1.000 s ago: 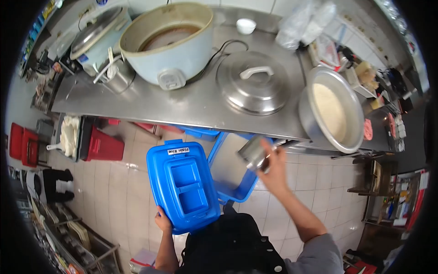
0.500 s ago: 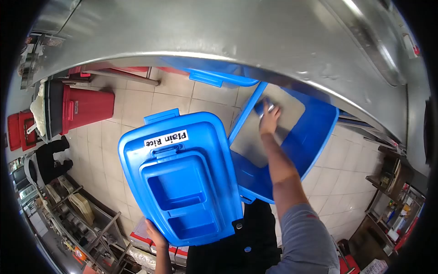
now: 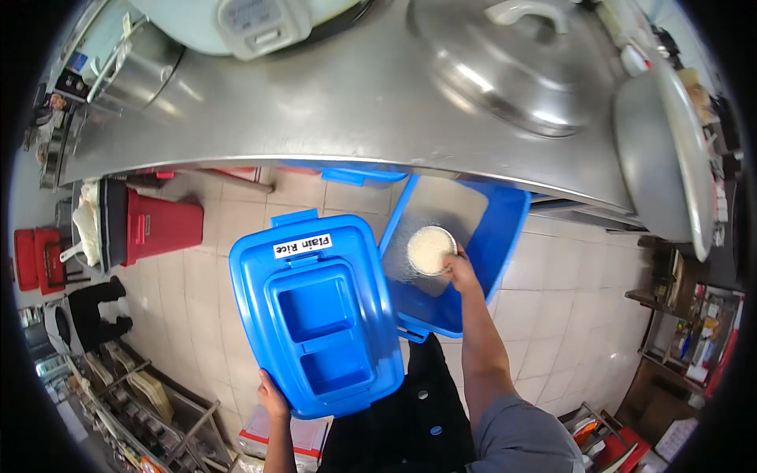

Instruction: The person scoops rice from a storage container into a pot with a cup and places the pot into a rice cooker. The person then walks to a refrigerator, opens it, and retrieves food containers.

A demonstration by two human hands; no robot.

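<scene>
Gripping the blue "Plain Rice" lid point(image 3: 318, 319) by its edge with the left hand point(image 3: 273, 398); clasping a rice-filled cup point(image 3: 430, 251), apparently metal, above the open blue rice bin point(image 3: 505, 236) with the right hand point(image 3: 462, 273)

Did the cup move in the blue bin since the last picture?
Yes. The cup has come from near the blue bin's far end back toward its near end.

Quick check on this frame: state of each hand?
Left hand: closed on the edge of the blue "Plain Rice" lid.
Right hand: closed on a cup filled with rice, over the open blue bin.
</scene>
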